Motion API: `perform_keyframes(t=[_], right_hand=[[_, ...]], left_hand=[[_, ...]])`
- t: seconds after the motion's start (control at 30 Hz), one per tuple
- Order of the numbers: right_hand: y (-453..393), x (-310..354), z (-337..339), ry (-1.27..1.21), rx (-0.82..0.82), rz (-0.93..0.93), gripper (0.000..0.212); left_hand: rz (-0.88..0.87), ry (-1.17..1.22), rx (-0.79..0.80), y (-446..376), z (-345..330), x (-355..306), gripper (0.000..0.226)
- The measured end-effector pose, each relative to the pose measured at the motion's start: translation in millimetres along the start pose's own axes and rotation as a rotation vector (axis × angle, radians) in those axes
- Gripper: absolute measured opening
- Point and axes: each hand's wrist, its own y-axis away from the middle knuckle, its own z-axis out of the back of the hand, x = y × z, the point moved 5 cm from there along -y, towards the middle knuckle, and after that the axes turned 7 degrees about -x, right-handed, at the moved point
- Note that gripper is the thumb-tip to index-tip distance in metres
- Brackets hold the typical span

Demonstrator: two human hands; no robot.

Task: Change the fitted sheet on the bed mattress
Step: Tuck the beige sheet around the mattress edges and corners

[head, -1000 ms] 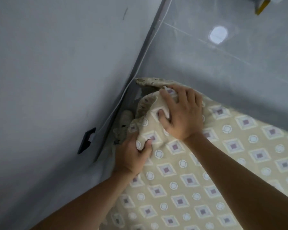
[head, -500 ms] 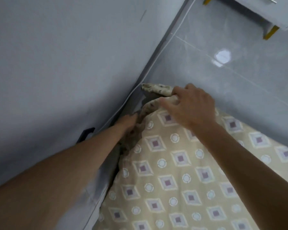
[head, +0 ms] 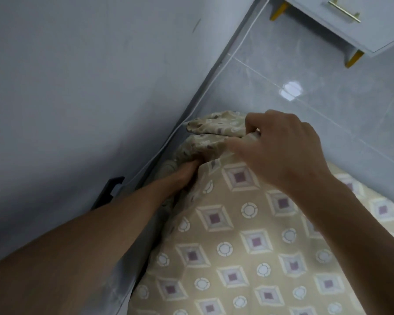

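A beige fitted sheet (head: 232, 251) with purple diamonds and white rings covers the mattress, which fills the lower right of the head view. At the mattress corner the sheet's edge is bunched into folds (head: 214, 130). My right hand (head: 280, 151) lies on top of that corner and pinches the bunched fabric between thumb and fingers. My left hand (head: 182, 176) reaches down the gap between the mattress and the wall; its fingers are tucked under the sheet's folds and hidden.
A grey wall (head: 89, 87) runs close along the mattress's left side, with a black bracket (head: 110, 189) and a thin white cable (head: 191, 110) at its base. Glossy grey floor tiles (head: 328, 76) lie beyond the corner. A white cabinet (head: 355, 21) on yellow legs stands top right.
My left hand has slid off the top of the sheet and down beside the mattress corner. My right hand has gone from pressing flat to pinching the bunched edge.
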Motion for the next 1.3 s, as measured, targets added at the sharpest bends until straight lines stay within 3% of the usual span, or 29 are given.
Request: perform_keyframes(t=[0.13,0.3,0.43,0.53,0.6,0.7,0.83,0.97,1.07,1.13,1.23,1.3], right_hand=[[-1,-1,-3,-0.018,0.0,-0.01,0.034],[4,1,2,-0.025,-0.03,-0.004,0.029],[5,0,2,-0.02,-0.048,-0.008,0.035],[2,-2,-4,-0.022,-0.055,-0.03,0.036],[1,-1,-5,-0.036,-0.058,-0.037,0.035],[2,-1,-6,-0.053,-0.05,-0.04,0.034],[2,-1,-7,-0.055,-0.043,-0.05,0.035],[2,-2,-12,-0.048,-0.051,-0.049,0.035],[1,-4,-16,-0.038,-0.058,-0.053,0.035],[1,-3,-16,-0.05,-0.063,-0.051,0.037],[-1,-4,-18,-0.053,-0.072,-0.056,0.041],[-1,-7,-21,-0.047,-0.077,-0.062,0.041]], left_hand=[[-0.068,-0.007,0.003,12,9,7,0.049],[0.051,0.038,0.139,2,-2,21,0.034],[0.179,-0.073,0.216,4,-17,-6,0.063],[0.119,-0.08,0.19,-16,-25,-11,0.044],[0.074,-0.17,0.189,-26,-19,-8,0.031],[0.05,-0.435,0.15,-35,0,-12,0.045],[0.019,-0.142,0.059,-44,19,-27,0.061],[0.05,0.062,0.148,-55,4,-38,0.069],[0.061,0.002,0.24,-51,-26,-45,0.048],[0.028,-0.091,0.142,-73,-35,-44,0.041],[0.083,-0.324,0.104,-135,-47,-31,0.08],[-0.03,-0.576,0.09,-115,-48,-54,0.052]])
